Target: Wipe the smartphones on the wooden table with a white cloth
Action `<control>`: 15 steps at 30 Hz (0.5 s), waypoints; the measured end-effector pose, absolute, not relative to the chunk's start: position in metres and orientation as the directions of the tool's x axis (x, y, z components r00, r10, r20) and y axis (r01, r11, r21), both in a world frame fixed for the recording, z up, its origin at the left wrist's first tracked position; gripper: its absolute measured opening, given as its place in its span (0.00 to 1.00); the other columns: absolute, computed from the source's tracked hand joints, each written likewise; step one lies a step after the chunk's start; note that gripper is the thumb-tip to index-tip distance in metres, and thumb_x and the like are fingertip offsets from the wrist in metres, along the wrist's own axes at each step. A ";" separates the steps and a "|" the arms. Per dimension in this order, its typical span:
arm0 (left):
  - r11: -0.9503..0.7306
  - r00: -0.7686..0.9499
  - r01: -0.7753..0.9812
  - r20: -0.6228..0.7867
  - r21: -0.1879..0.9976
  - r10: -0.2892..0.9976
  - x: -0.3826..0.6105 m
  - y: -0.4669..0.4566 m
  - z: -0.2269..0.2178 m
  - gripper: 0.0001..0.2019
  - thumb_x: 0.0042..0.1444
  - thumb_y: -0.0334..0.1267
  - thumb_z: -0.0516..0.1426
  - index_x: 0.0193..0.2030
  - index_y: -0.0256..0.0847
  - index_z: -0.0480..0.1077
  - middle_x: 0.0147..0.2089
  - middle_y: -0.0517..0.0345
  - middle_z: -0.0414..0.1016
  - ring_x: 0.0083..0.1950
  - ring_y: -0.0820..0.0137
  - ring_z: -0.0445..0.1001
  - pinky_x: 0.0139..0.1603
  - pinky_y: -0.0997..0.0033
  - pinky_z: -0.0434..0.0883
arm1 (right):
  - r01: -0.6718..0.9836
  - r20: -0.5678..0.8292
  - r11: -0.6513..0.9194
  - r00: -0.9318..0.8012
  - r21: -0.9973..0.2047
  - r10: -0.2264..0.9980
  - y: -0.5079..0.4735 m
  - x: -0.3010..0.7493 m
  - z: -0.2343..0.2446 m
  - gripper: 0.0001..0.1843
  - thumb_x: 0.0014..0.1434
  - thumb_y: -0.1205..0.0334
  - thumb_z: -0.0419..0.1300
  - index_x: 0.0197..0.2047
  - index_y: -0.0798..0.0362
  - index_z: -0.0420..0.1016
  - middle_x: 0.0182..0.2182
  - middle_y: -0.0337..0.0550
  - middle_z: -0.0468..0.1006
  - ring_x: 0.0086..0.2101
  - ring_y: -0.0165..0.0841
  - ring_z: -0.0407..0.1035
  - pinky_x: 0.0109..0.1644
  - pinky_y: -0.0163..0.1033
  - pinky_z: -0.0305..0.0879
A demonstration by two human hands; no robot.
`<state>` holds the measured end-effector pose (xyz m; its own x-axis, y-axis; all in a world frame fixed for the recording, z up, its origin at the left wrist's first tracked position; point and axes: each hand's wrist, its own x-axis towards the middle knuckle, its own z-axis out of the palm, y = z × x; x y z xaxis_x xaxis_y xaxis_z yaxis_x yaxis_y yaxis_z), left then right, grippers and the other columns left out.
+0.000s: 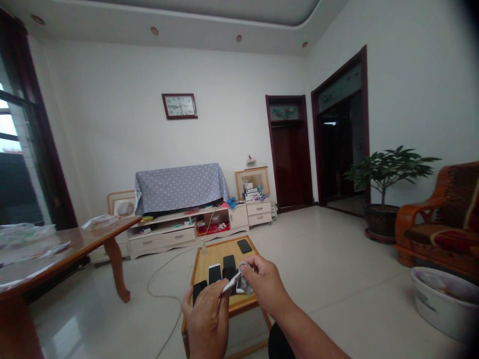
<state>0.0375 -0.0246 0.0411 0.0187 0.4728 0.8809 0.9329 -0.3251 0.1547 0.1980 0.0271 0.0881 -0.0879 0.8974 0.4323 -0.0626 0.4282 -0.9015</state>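
My left hand [209,316] is closed around a slim white phone [231,283], seen almost edge-on. In my right hand [264,279] a grey cloth [245,284] is pinched, and it touches the upper end of that phone. Both hands are above a small wooden table [209,248]. Several phones lie on it: a white-framed phone [215,273] with a dark screen, a black phone [229,264] beside it, and a dark phone [244,246] at the far right corner. Another dark phone [199,289] is partly hidden by my left hand.
A small clear object [204,245] stands at the table's far edge. A cable [164,295] runs over the floor at left. A larger wooden table [112,230] stands left, a white tub [436,304] and wooden armchair [415,214] right. A low cabinet [160,242] is ahead.
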 end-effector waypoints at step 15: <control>-0.333 -0.005 0.924 0.875 0.190 0.484 0.041 -0.026 0.039 0.11 0.64 0.38 0.57 0.51 0.52 0.74 0.48 0.56 0.84 0.49 0.61 0.81 0.69 0.47 0.45 | -0.064 0.424 0.420 -0.089 -0.905 0.901 0.026 0.201 0.086 0.12 0.60 0.54 0.60 0.32 0.55 0.75 0.23 0.36 0.72 0.24 0.30 0.65 0.28 0.34 0.61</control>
